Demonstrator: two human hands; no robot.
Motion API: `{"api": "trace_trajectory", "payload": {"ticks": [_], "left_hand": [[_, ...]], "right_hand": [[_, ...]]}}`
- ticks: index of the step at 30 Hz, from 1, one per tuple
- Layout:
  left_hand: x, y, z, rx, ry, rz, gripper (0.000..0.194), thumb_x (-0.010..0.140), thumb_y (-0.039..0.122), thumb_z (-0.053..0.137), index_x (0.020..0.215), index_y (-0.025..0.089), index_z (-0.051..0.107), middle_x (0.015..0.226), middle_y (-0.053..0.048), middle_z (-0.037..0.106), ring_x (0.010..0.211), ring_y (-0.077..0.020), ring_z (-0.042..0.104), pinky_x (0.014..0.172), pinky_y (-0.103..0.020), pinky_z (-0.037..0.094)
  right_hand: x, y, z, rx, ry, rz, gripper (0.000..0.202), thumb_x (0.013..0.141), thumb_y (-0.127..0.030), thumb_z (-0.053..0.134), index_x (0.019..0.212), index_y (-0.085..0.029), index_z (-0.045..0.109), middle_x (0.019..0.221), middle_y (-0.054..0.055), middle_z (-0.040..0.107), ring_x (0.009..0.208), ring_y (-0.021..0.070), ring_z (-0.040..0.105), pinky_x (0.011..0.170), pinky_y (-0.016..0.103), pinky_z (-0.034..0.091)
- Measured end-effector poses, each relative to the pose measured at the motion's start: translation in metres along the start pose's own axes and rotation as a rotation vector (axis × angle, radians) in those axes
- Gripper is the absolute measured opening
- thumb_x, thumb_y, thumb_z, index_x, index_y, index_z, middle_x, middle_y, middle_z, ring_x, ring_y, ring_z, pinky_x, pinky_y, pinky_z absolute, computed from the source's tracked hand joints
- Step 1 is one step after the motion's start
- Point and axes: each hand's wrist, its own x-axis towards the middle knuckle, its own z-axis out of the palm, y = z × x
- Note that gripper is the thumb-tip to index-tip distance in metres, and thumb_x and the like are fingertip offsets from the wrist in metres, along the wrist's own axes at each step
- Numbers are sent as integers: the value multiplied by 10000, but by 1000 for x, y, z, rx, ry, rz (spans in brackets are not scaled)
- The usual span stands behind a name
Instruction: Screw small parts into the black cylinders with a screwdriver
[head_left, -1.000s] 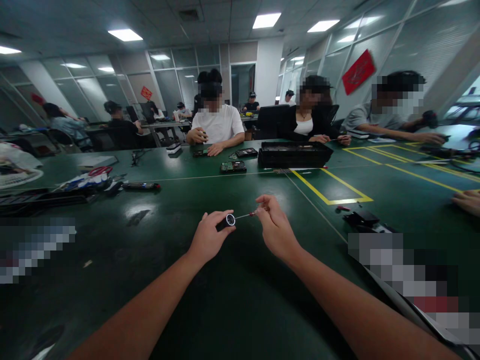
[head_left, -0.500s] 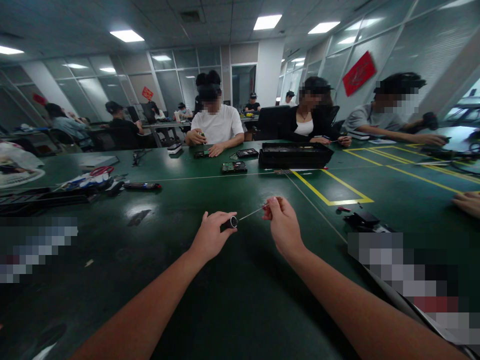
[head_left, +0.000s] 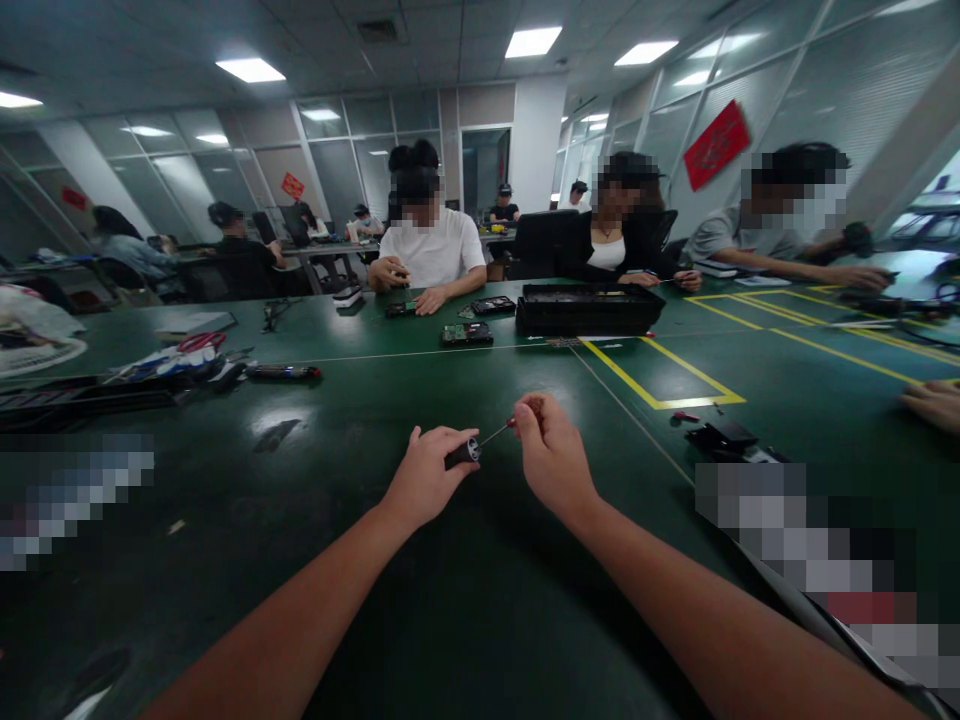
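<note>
Between the thumb and fingers of my left hand (head_left: 429, 470) is a small dark cylinder (head_left: 463, 454), its pale-rimmed round end turned to the right. My right hand (head_left: 553, 450) is closed on a screwdriver (head_left: 495, 434), with a bit of red handle showing at the fingers. The thin metal shaft slants down to the left, and its tip is at the cylinder's round end. Whether the tip sits inside or only touches, I cannot tell. Both hands are above the green table (head_left: 360, 620).
Opened hard drives (head_left: 466, 334) and a long black housing (head_left: 589, 311) lie across the table. At left are a dark pen-like tool (head_left: 283, 372) and red-handled scissors (head_left: 201, 342). Black parts (head_left: 731, 440) lie at right. A co-worker in a white shirt (head_left: 435, 250) sits opposite, others beside.
My right hand has moved left and slightly down, bringing the screwdriver closer to the cylinder. The cylinder's end has tilted a little; my left hand has barely shifted.
</note>
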Motion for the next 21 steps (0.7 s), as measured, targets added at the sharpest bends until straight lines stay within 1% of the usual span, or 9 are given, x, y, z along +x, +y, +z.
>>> {"api": "trace_trajectory", "payload": {"ticks": [4,6,8,10,11,14,16,19,21], "left_hand": [[0,-1,0,-23,6,-11,422,890,267,670,1306,316,618,1261,-38,658,1217,-264,566,1186,-646,125],[0,-1,0,-32,20,-14,418,887,274,676,1300,305,623,1259,-41,659,1214,-265,565,1188,-628,153],[0,-2,-1,-54,44,-25,416,885,279,676,1298,285,624,1244,-50,663,1184,-260,581,1167,-567,266],[0,-2,-2,-96,82,-44,411,884,280,672,1292,265,624,1237,-58,662,1153,-249,596,1090,-477,400],[1,-2,-3,-124,109,-55,402,884,280,668,1283,255,624,1237,-61,659,1146,-245,599,1048,-441,441],[4,-3,-6,-234,188,-113,360,893,310,645,1243,228,618,1216,-70,659,1121,-241,610,999,-410,472],[7,-4,-9,-350,214,-170,365,912,342,601,1253,212,588,1201,-85,653,1071,-233,627,973,-407,487],[12,-2,-14,-577,197,-247,431,936,314,498,1350,195,482,1225,-114,621,975,-198,647,879,-360,525],[14,4,-19,-654,120,-315,440,929,284,445,1360,198,461,1179,-110,628,887,-177,651,781,-320,536]], "right_hand": [[0,-3,-2,-43,29,-26,194,998,-353,416,939,-218,543,794,30,637,702,192,599,652,318,408],[1,-3,-3,-42,57,-27,198,1002,-359,413,940,-221,542,790,26,636,687,188,590,641,315,405],[0,-3,-4,-31,79,-21,201,1006,-367,414,948,-224,542,796,24,637,684,187,587,640,314,410],[0,-3,-5,-12,97,-23,200,1008,-375,417,967,-226,545,817,26,643,704,189,596,652,315,422],[0,-2,-5,-1,105,-27,201,1009,-378,418,976,-226,547,830,29,647,721,191,603,661,316,429],[-1,-2,-6,19,121,-32,211,1010,-391,418,987,-231,555,852,34,652,752,196,611,676,319,439],[-1,-2,-6,25,126,-31,216,1009,-396,418,985,-232,557,844,32,649,744,195,605,672,320,438],[0,-2,-6,36,135,-35,216,1008,-394,419,989,-229,558,845,33,650,742,193,602,677,321,440],[0,-1,-6,41,142,-34,215,1009,-391,420,992,-228,558,852,34,653,749,192,606,684,321,444]]}}
